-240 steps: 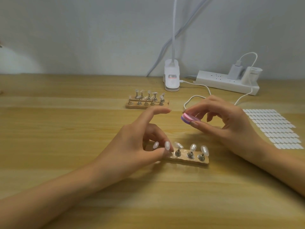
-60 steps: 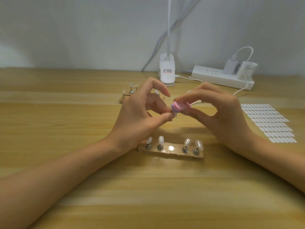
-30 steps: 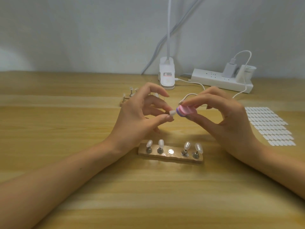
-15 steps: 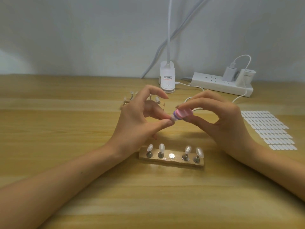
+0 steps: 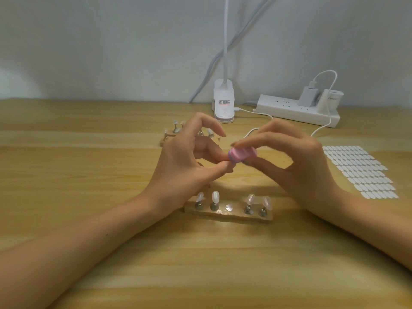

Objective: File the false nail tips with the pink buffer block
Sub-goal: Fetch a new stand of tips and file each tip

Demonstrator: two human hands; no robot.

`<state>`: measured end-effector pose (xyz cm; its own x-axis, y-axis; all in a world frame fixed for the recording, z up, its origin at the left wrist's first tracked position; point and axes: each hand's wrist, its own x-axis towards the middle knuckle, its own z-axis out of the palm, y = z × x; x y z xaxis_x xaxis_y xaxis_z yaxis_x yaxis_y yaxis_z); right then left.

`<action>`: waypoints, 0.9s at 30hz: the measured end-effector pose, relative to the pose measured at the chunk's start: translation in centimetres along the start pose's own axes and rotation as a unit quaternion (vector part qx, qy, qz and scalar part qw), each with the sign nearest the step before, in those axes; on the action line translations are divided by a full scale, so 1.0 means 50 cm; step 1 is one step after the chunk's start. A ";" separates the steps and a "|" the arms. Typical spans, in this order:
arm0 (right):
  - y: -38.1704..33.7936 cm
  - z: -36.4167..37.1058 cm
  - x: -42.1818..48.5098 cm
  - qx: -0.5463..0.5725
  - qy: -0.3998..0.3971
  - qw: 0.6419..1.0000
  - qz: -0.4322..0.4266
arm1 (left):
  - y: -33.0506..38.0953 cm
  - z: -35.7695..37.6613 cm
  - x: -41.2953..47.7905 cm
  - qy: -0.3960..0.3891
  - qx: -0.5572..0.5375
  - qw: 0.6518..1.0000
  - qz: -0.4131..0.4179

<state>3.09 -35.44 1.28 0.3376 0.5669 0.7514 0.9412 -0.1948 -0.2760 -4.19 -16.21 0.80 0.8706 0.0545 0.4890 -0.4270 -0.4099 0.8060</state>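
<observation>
My right hand [image 5: 298, 161] pinches the pink buffer block [image 5: 242, 154] between thumb and fingers, above the table. My left hand [image 5: 189, 161] pinches a false nail tip on its small stand between thumb and fingers; the tip itself is hidden where the hand meets the block's left end. Below both hands lies a wooden holder [image 5: 229, 214] carrying several clear nail tips [image 5: 214, 197] on metal pegs, with its middle spot [image 5: 229, 206] bare.
A second wooden holder with nail tips [image 5: 171, 134] sits behind my left hand. A sheet of white adhesive tabs [image 5: 359, 171] lies at the right. A clip lamp base [image 5: 223, 103], a power strip [image 5: 296, 110] and white cables stand at the back.
Over eight seconds my left hand lifted one nail tip off the holder's middle spot up to the buffer. In the last second the block keeps shifting slightly against the tip.
</observation>
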 end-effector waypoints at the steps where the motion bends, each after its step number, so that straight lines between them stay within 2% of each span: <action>1: -0.001 0.001 -0.001 0.002 -0.007 1.000 -0.017 | 0.001 0.001 -0.001 0.002 0.004 1.000 0.001; 12: 0.012 -0.007 -0.003 0.046 0.027 0.997 0.059 | 0.000 0.002 -0.001 -0.008 -0.009 1.000 0.011; 16: 0.003 0.002 -0.001 0.037 0.001 0.999 0.028 | 0.000 0.000 0.003 -0.008 -0.030 0.999 0.012; 19: 0.003 -0.003 0.001 0.031 0.007 0.998 0.047 | 0.001 -0.001 0.002 -0.002 -0.014 1.000 0.020; 23: -0.003 -0.001 -0.002 0.034 -0.001 0.999 0.018 | 0.002 0.001 0.001 -0.007 -0.007 0.999 0.032; 27: -0.001 -0.004 0.000 0.030 0.008 0.999 0.026 | 0.002 0.001 0.000 -0.005 -0.001 0.999 0.037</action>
<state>3.04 -35.57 1.41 0.3875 0.5449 0.7436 0.9199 -0.1751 -0.3510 -4.20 -16.32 0.85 0.8384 0.0155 0.5449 -0.4913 -0.4115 0.7676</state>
